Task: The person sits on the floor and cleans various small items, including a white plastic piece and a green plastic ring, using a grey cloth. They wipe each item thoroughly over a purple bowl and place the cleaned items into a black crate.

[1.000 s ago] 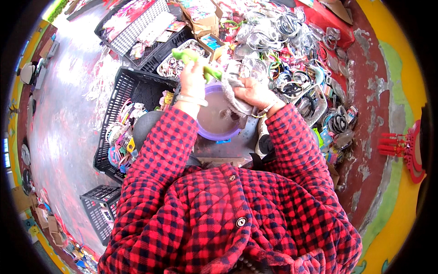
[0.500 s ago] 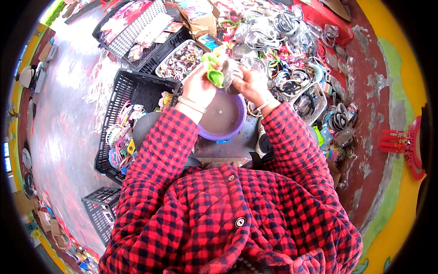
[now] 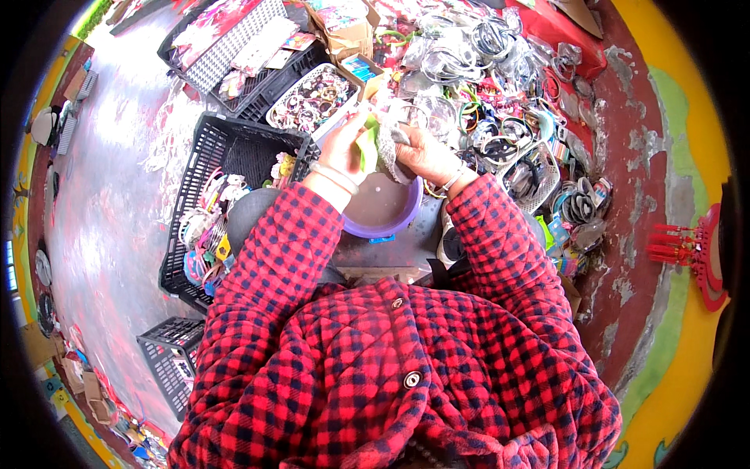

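Observation:
My left hand (image 3: pixel 342 148) is closed around a bright green curved item (image 3: pixel 366 150), whose exact kind I cannot make out. A grey, wet-looking cloth (image 3: pixel 388 150) is pinched in my right hand (image 3: pixel 428 153) and pressed against the green item's right side. Part of the cloth hangs down from my right fingers. Both hands are above the far part of a purple basin (image 3: pixel 415 205), with cloudy greyish-brown water in it. The left fingertips are partly hidden behind the green item.
Left of the basin is a black crate (image 3: pixel 178 227) with colourful headbands. Beyond it stands a white basket (image 3: pixel 275 117) of small hair accessories. Bagged headbands (image 3: pixel 453 62) pile up ahead and right, near a white basket (image 3: pixel 547 187). Another black crate (image 3: pixel 168 356) stands lower left.
The cloth has moved from beside the green item onto its side and hangs lower. The green item has turned, showing a narrower face. Both hands stay over the basin.

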Demonstrator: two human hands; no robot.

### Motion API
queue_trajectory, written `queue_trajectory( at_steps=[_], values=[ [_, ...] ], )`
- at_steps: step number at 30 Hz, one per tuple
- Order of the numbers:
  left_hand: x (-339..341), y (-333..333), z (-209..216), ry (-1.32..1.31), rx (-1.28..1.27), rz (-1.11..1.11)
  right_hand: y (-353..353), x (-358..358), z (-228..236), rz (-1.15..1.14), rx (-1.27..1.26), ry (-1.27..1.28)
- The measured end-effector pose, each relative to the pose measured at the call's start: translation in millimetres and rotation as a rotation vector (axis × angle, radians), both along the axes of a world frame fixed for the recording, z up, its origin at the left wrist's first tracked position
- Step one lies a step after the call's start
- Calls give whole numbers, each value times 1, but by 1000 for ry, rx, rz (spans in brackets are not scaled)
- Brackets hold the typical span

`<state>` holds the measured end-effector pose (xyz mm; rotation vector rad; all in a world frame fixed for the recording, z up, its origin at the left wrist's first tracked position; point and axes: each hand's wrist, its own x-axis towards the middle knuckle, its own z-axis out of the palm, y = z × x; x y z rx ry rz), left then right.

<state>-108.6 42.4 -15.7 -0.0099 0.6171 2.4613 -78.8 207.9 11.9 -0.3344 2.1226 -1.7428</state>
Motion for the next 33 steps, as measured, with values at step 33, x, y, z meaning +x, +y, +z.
queue_trajectory(
  at_steps=[33],
  values=[
    [-9, -20, 42, -136, -268, -16, 11, 22, 12, 161, 687, 706]
  ],
)
